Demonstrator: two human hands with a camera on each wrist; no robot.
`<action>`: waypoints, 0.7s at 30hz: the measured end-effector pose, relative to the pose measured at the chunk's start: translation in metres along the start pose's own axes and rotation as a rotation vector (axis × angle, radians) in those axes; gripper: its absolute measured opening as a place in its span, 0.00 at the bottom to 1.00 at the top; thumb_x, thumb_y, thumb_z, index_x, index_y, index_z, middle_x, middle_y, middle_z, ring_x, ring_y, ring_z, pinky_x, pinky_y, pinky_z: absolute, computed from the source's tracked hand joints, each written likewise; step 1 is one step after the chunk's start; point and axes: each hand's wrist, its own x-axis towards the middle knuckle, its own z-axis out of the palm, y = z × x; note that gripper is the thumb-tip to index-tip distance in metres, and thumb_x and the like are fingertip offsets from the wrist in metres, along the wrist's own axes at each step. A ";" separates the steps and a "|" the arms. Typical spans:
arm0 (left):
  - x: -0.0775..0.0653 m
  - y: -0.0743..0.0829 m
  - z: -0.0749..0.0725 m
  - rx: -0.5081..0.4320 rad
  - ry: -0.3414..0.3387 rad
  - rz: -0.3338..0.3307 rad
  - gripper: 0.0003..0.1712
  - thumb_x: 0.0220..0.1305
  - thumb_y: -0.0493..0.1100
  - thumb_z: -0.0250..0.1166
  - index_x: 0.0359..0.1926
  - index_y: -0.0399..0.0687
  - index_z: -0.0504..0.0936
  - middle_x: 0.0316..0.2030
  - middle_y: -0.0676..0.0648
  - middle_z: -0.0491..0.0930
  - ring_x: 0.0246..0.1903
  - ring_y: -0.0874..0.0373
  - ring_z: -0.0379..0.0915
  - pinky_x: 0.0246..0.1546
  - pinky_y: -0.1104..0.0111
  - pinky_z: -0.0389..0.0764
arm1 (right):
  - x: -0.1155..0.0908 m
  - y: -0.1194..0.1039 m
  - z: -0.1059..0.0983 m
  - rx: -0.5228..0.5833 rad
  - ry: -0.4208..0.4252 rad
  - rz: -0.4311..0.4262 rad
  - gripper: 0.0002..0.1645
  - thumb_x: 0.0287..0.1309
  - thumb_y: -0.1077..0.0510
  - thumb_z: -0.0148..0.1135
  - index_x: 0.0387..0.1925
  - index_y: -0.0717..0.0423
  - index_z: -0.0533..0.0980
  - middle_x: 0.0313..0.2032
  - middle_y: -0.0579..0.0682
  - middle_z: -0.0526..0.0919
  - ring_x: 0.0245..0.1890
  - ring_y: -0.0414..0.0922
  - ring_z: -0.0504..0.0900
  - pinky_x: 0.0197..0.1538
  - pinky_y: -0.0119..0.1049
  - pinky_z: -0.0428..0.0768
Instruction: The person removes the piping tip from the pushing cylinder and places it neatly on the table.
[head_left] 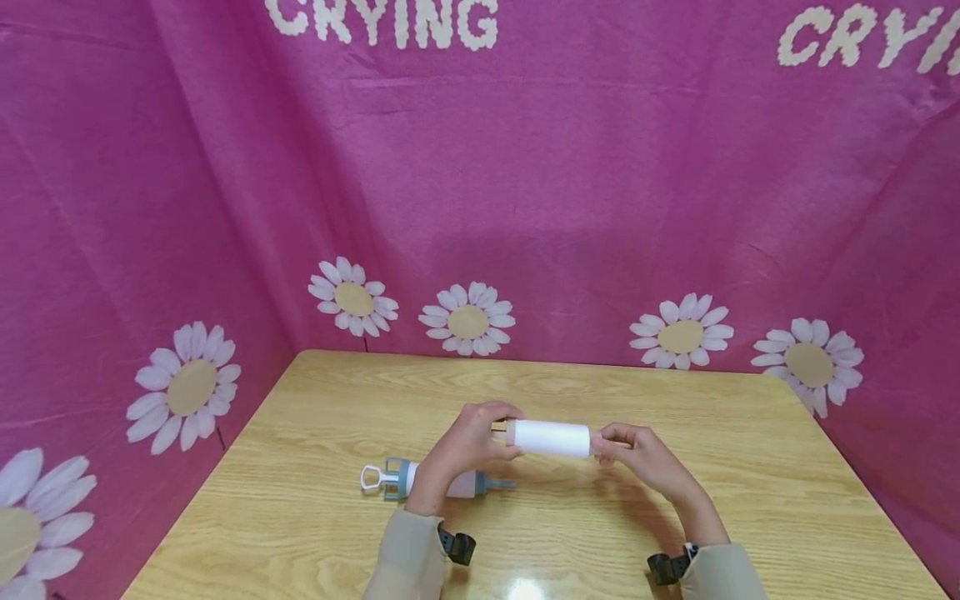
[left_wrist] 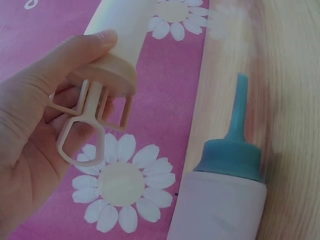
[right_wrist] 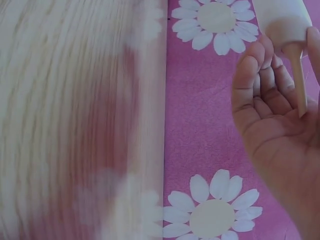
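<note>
A white-barrelled large syringe (head_left: 553,438) with beige ends is held level above the table between both hands. My left hand (head_left: 470,440) grips its handle end, the thumb lying on the barrel near the beige collar (left_wrist: 117,75). A ring-shaped plunger handle (left_wrist: 101,145) and side loops stick out below that collar. At the other end, my right hand (head_left: 637,450) pinches the beige nozzle cap (right_wrist: 289,31), with the thin nozzle (right_wrist: 298,80) pointing toward the palm. Beneath the left forearm, a second syringe (head_left: 460,485) with blue-green ends lies on the table, partly hidden.
The wooden table (head_left: 570,533) has a pink cloth (head_left: 540,183) with daisies hanging behind it and at its sides. The second syringe's blue-green nozzle (head_left: 500,484) points right and its white ring handle (head_left: 371,477) points left.
</note>
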 end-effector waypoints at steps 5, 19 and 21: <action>-0.001 -0.003 0.000 0.000 -0.003 -0.019 0.24 0.49 0.42 0.78 0.49 0.46 0.83 0.49 0.47 0.84 0.43 0.57 0.81 0.44 0.68 0.84 | -0.001 -0.001 0.002 0.031 0.015 -0.021 0.18 0.65 0.55 0.61 0.45 0.69 0.77 0.44 0.60 0.83 0.39 0.32 0.81 0.47 0.38 0.84; -0.001 -0.001 -0.003 -0.014 -0.025 -0.029 0.23 0.50 0.40 0.77 0.48 0.46 0.83 0.49 0.47 0.85 0.45 0.56 0.81 0.44 0.66 0.84 | -0.002 0.002 0.009 -0.031 0.112 -0.090 0.18 0.56 0.55 0.70 0.46 0.56 0.77 0.47 0.53 0.81 0.48 0.33 0.78 0.53 0.32 0.77; -0.001 -0.001 -0.003 -0.012 -0.028 -0.032 0.23 0.50 0.40 0.77 0.48 0.46 0.83 0.49 0.47 0.85 0.45 0.56 0.81 0.44 0.67 0.84 | -0.002 0.003 0.010 -0.031 0.117 -0.096 0.17 0.56 0.56 0.70 0.46 0.56 0.77 0.47 0.52 0.81 0.47 0.32 0.78 0.53 0.32 0.77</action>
